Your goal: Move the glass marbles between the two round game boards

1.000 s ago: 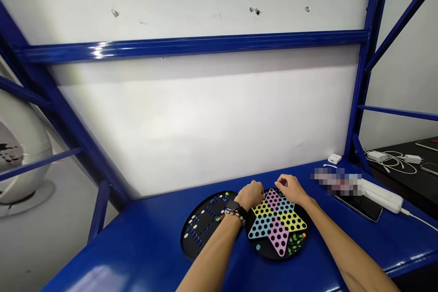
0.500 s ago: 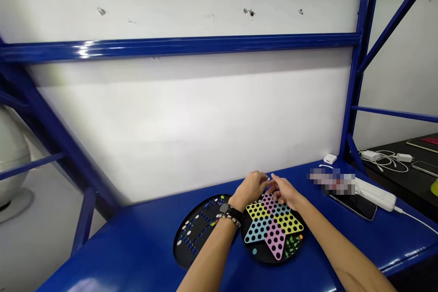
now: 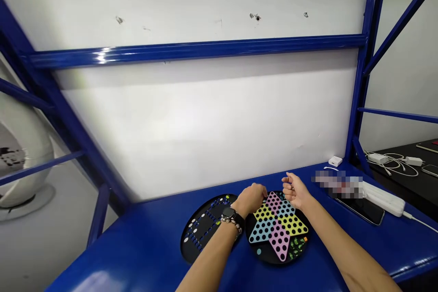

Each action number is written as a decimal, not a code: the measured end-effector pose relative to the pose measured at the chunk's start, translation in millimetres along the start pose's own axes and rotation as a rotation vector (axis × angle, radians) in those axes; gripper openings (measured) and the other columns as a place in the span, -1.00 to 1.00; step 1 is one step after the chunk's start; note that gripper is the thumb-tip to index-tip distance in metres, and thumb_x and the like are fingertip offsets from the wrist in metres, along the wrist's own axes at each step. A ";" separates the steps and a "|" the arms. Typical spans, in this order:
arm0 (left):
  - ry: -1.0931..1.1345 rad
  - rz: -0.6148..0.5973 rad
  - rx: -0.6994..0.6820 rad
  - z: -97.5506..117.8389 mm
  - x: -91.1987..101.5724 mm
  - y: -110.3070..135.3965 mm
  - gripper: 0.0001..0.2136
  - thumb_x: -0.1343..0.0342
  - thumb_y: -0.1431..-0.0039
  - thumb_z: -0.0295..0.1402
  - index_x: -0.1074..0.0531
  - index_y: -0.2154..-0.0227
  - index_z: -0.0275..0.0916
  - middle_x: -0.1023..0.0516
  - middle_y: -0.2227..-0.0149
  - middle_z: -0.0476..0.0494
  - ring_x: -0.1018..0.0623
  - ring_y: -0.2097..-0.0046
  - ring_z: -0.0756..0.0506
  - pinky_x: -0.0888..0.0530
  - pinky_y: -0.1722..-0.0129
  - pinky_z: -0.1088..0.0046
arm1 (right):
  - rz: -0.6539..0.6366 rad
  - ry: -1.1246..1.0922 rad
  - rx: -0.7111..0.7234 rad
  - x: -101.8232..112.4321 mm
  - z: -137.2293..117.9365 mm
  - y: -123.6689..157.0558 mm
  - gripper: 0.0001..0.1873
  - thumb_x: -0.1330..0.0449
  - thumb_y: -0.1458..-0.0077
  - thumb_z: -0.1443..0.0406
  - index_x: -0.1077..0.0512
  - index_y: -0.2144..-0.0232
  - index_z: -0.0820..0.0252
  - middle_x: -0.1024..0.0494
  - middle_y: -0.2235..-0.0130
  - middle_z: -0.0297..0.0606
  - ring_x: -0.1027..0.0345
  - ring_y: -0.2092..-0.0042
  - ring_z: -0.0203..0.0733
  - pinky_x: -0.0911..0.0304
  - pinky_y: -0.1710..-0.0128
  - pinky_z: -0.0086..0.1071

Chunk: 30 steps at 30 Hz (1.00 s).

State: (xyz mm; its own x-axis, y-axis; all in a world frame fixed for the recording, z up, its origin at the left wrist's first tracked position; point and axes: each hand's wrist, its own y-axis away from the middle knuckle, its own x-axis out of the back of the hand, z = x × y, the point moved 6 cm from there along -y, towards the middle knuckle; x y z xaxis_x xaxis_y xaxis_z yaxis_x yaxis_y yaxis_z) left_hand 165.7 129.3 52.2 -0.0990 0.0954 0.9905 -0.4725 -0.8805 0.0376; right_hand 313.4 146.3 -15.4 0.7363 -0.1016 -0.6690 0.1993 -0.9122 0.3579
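Note:
A round black board with a star of pink, yellow and blue points full of dark holes [image 3: 275,220] lies on the blue table. My left hand [image 3: 252,198], with a dark watch and a beaded bracelet at the wrist, is over its upper left edge, fingers bent down and pressed together; their tips are partly hidden. Above the board's upper right edge is my right hand [image 3: 294,190], its fingers curled inward and thumb raised. Whatever either hand may hold is too small or hidden to make out. Small green pieces [image 3: 296,247] lie in the board's lower right section.
Left of the star board lies a second round black tray [image 3: 205,228] with white and green pieces, partly behind my left forearm. To the right are a phone [image 3: 362,210], a white power bank [image 3: 385,198] with a cable, and a white adapter [image 3: 335,161]. A blue frame [image 3: 205,50] borders the wall.
My hands were close together over the top of the star board. Now they are apart: the right has moved right, and the left has dropped slightly toward the board's left edge.

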 end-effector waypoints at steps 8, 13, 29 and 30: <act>-0.141 -0.101 0.066 9.2 -14.7 -10.9 -0.86 -0.14 -0.12 -0.57 -0.57 0.32 -0.29 -0.62 0.20 -0.35 -0.64 0.12 -0.29 -0.54 0.12 0.21 | 0.003 0.037 0.015 0.4 -0.6 1.6 -0.66 0.00 -0.30 0.14 -0.30 0.46 0.18 -0.09 0.70 -0.59 0.22 0.75 -0.51 0.31 0.79 -0.58; -0.072 -0.062 0.054 7.1 4.8 -13.1 -0.83 -0.15 -0.09 -0.57 -0.58 0.31 -0.24 -0.64 0.22 -0.27 -0.65 0.15 -0.21 -0.54 0.15 0.32 | -0.016 0.068 -0.042 -2.2 5.4 1.6 -0.61 0.04 -0.33 0.11 -0.30 0.46 0.20 -0.14 0.69 -0.56 0.21 0.76 -0.51 0.31 0.79 -0.59; 0.080 0.129 -0.098 24.5 32.7 -10.7 -0.70 0.10 -0.30 -0.46 -0.49 0.04 -0.18 -0.59 0.01 -0.17 -0.56 -0.02 -0.13 -0.46 -0.01 0.39 | -0.044 -0.009 -0.038 -7.9 4.8 3.6 -0.63 0.09 -0.35 0.23 -0.23 0.51 0.17 -0.17 0.69 -0.53 0.23 0.76 -0.52 0.32 0.80 -0.59; 0.046 0.087 -0.069 17.0 26.1 -8.6 -0.71 0.05 -0.28 -0.48 -0.51 0.06 -0.18 -0.60 0.04 -0.17 -0.58 0.00 -0.15 -0.48 0.01 0.37 | -0.036 -0.013 -0.027 -5.3 3.8 2.1 -0.63 0.08 -0.36 0.22 -0.23 0.50 0.17 -0.16 0.69 -0.54 0.23 0.76 -0.52 0.32 0.79 -0.59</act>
State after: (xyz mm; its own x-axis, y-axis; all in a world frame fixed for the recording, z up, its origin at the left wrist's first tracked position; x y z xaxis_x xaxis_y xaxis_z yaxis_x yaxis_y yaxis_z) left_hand 182.1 131.5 80.0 -0.1817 0.0426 0.9824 -0.5190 -0.8527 -0.0590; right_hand 307.4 143.4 -13.6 0.7200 -0.0740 -0.6901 0.2433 -0.9043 0.3508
